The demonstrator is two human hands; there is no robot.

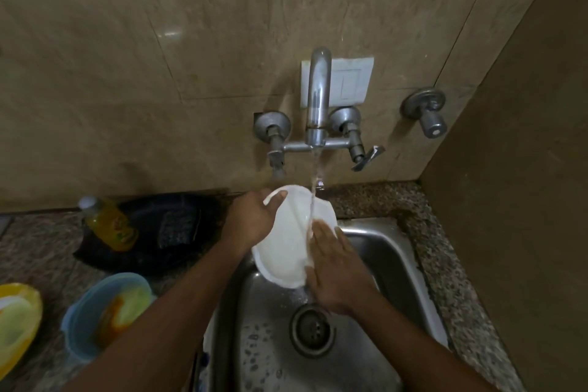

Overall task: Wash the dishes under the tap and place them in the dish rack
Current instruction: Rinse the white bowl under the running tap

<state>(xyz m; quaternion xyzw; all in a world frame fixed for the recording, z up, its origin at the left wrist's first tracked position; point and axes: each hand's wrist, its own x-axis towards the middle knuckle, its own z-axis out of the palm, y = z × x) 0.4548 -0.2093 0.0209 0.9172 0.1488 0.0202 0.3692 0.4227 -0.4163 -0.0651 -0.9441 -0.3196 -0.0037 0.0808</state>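
White plate [286, 245] sits tilted over the steel sink [397, 251], right under the stream of water [314, 188] falling from the wall tap [318, 99]. The left hand [254, 216] grips the plate's far rim, thumb hooked over its edge. The right hand [334, 264] lies flat against the plate's wet face, fingers straight and together, holding nothing. Below them the drain [313, 329] shows in the spotted sink bottom.

On the speckled granite counter [429, 232] to the left stands a bottle of yellow dish liquid [109, 221]; its label is too blurred to read. It rests beside a dark cloth or mat [171, 229]. Nearer the edge are a blue plastic tub [105, 315] with something orange and pale inside, and a yellow bowl [16, 325]. Behind the spout a white switch plate [350, 83] is fixed to the beige wall tiles, and a separate valve knob [426, 113] sticks out to the right.
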